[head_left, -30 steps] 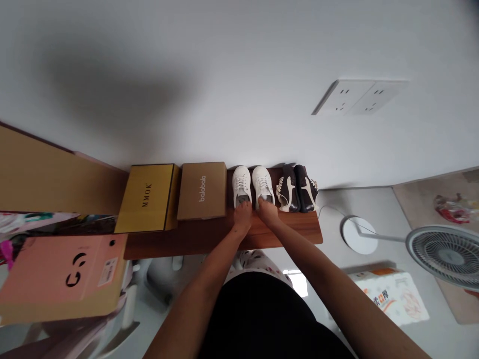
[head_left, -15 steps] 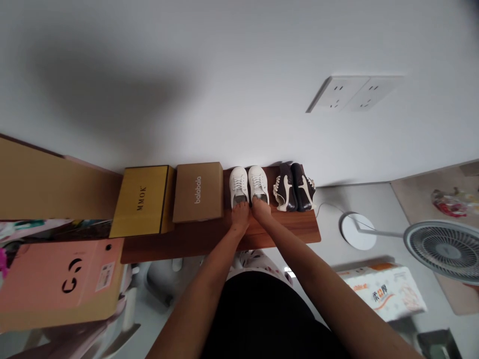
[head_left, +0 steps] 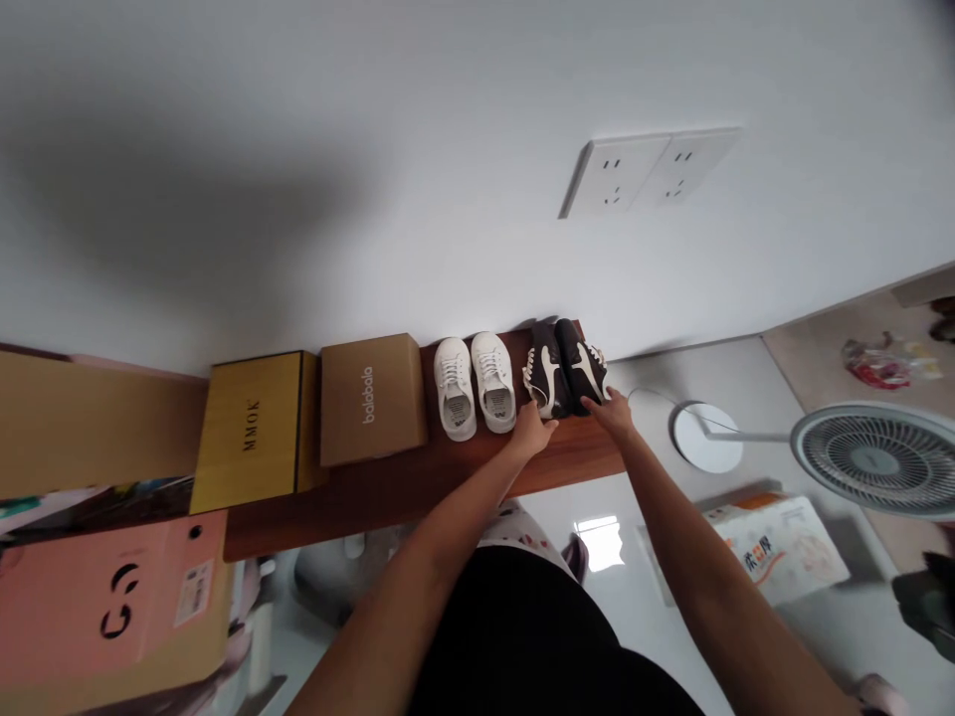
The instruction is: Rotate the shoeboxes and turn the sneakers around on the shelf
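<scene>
- Dark-brown shoes (head_left: 568, 370), head view: side by side on the wooden shelf (head_left: 582, 447), toes to the wall (head_left: 448, 199) — which leaves their heels facing outward.
- Left hand (head_left: 532, 430) and right hand (head_left: 613, 414) seem to touch one heel each; closed or loose — cannot tell.
- White shoes (head_left: 492, 376) nearby, turned alike.

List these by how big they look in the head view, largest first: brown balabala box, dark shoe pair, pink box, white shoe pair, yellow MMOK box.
1. Pink box
2. Yellow MMOK box
3. Brown balabala box
Last, unranked: white shoe pair and dark shoe pair look too alike.
</scene>
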`<state>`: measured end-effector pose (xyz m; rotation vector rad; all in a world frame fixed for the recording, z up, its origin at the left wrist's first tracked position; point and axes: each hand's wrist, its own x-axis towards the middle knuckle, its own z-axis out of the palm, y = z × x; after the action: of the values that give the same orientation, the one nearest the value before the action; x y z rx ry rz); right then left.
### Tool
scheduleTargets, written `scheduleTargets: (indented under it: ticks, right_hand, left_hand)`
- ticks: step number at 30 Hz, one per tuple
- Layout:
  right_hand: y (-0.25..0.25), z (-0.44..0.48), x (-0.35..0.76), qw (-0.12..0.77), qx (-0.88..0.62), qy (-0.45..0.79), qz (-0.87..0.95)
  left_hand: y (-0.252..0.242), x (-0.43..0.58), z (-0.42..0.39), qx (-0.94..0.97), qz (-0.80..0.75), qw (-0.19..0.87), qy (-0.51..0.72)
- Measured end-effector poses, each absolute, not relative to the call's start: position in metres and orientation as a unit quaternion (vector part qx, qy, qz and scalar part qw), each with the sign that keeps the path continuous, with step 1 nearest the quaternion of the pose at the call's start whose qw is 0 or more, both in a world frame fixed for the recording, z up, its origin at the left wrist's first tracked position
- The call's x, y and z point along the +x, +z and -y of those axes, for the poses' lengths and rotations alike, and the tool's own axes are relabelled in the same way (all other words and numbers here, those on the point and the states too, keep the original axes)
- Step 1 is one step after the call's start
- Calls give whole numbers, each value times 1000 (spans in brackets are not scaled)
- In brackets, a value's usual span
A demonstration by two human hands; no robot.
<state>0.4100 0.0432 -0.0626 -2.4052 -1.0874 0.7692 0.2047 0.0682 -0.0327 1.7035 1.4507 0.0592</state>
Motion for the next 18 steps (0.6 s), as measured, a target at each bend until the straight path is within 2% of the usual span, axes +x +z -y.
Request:
scheduleTargets:
  ticks: [3,5,9,14,18]
  right_hand:
    - [-73,-46,427,203,-798,400,403]
    - [-74,-45,430,213,-781,402,429]
    - [-68,-46,430,171,-792,318,491]
    - [-53,-49,427,83,-786,183,584]
    - [-42,-53,415,15,-755,123,644]
  left_hand:
    - [-42,225,-78,690,-583,427,-38]
    - [-44,227,-84,704,-576,410,-64]
    - [-37,222,-93,738,-543,393,-73]
    - [-17,227,-97,780,-509,349,-100]
    - [-3,239,-98,816,-475,308,-117]
